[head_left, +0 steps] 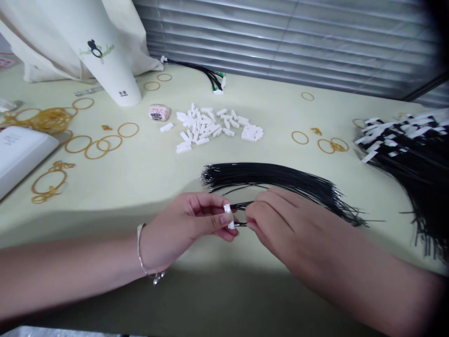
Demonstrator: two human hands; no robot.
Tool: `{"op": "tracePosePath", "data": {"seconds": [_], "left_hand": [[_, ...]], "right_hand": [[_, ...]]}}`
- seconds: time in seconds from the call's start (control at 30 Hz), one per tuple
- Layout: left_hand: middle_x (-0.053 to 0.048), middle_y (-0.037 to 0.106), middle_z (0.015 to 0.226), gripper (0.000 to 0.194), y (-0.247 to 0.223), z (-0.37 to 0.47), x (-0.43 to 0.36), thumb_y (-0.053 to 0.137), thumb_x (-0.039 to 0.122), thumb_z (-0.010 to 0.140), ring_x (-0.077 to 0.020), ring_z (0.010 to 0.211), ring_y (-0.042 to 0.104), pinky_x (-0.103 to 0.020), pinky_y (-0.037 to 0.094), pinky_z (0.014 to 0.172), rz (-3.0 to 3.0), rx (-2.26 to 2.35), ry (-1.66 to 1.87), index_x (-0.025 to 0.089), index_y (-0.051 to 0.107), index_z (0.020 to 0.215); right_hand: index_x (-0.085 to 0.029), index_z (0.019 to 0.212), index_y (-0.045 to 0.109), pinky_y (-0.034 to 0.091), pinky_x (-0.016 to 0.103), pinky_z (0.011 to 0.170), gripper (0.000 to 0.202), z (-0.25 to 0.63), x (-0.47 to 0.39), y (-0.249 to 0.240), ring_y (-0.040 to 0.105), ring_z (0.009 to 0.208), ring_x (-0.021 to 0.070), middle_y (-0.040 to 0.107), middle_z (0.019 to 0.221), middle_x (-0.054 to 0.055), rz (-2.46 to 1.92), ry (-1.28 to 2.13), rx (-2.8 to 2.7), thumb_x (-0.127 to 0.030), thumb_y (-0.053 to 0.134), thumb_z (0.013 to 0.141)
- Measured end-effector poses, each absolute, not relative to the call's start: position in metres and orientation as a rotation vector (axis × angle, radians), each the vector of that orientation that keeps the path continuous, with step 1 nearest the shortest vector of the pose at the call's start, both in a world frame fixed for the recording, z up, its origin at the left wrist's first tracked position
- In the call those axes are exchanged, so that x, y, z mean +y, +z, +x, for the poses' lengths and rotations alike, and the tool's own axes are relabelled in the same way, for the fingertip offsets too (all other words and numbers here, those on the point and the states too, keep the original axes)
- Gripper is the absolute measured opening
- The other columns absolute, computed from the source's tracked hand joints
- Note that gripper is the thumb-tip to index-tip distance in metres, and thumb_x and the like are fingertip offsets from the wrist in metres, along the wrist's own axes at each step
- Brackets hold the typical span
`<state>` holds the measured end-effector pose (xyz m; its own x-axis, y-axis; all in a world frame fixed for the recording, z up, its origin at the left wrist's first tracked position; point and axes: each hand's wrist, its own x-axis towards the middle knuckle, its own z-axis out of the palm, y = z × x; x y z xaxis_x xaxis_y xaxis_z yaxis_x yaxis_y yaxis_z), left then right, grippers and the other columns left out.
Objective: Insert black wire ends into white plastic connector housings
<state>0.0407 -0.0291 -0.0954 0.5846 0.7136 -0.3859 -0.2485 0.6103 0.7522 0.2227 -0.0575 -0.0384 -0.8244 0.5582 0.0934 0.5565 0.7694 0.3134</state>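
Between the thumb and fingers of my left hand (196,220) is a small white connector housing (229,216), held upright. Several black wires (242,206) run from its right side toward my right hand (280,224). My right hand is closed, its fingertips pinching a black wire (241,224) at the lower end of the housing; the rest of that wire is hidden by the hand. Just behind both hands lies a thick bundle of black wires (273,175) with shiny metal terminals at its ends. Farther back, loose white connector housings (203,124) form a scattered pile.
A heap of black wires with white connectors (403,140) lies at the right. Rubber bands (96,147) are scattered left and right. A white tumbler (105,51), a cloth bag (136,37), a white box (24,154) and a small pink item (159,113) stand left. Blinds (280,42) border the back.
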Motion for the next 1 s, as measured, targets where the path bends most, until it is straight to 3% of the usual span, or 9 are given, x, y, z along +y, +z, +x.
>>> {"op": "tracePosePath", "data": {"seconds": [0.3,0.57,0.73,0.83,0.9,1.0], "left_hand": [[-0.003,0.069,0.071,0.015,-0.095,0.041,-0.029,0.071,0.016,0.070,-0.0100,0.065,0.065,-0.020,0.052,0.067,0.726,0.774,0.610,0.010,0.063,0.082],[-0.001,0.067,0.071,0.018,-0.098,0.041,-0.030,0.072,0.016,0.069,-0.0101,0.065,0.065,-0.021,0.051,0.067,0.726,0.779,0.616,0.011,0.063,0.084],[0.000,0.066,0.070,0.014,-0.096,0.042,-0.030,0.070,0.016,0.071,-0.0093,0.065,0.064,-0.020,0.050,0.066,0.799,0.794,0.580,0.011,0.062,0.081],[0.000,0.066,0.071,0.009,-0.095,0.042,-0.032,0.066,0.017,0.075,-0.0091,0.068,0.062,-0.020,0.049,0.069,0.964,0.797,0.538,0.012,0.062,0.081],[0.000,0.066,0.072,0.008,-0.094,0.042,-0.034,0.065,0.019,0.075,-0.0095,0.068,0.061,-0.021,0.049,0.069,1.042,0.808,0.535,0.014,0.062,0.081],[0.000,0.066,0.070,0.007,-0.093,0.042,-0.039,0.066,0.020,0.073,-0.0103,0.067,0.060,-0.021,0.048,0.066,1.129,0.856,0.534,0.016,0.064,0.078]], "right_hand": [[-0.015,0.065,0.055,0.030,0.033,0.051,0.018,0.225,-0.058,-0.035,0.044,0.058,0.0208,0.048,0.063,0.005,0.869,0.490,2.949,0.000,0.045,0.062],[-0.014,0.070,0.055,0.033,0.033,0.054,0.018,0.221,-0.058,-0.046,0.045,0.059,0.0209,0.049,0.064,0.005,0.870,0.506,3.011,0.000,0.043,0.070],[-0.014,0.070,0.056,0.035,0.031,0.054,0.019,0.221,-0.057,-0.051,0.047,0.058,0.0191,0.053,0.064,0.005,1.012,0.218,3.104,-0.003,0.042,0.078],[-0.016,0.073,0.056,0.037,0.026,0.054,0.015,0.229,-0.045,-0.043,0.050,0.060,0.0138,0.057,0.069,0.001,1.185,-0.260,3.004,-0.009,0.047,0.083],[-0.018,0.082,0.057,0.039,0.024,0.057,0.007,0.235,-0.031,-0.042,0.052,0.067,0.0117,0.059,0.079,0.000,1.410,-0.513,2.913,-0.018,0.051,0.085],[-0.017,0.099,0.057,0.042,0.027,0.074,0.016,0.239,-0.012,-0.055,0.052,0.088,0.0146,0.056,0.100,0.005,1.518,-0.494,2.976,-0.019,0.052,0.084]]}}
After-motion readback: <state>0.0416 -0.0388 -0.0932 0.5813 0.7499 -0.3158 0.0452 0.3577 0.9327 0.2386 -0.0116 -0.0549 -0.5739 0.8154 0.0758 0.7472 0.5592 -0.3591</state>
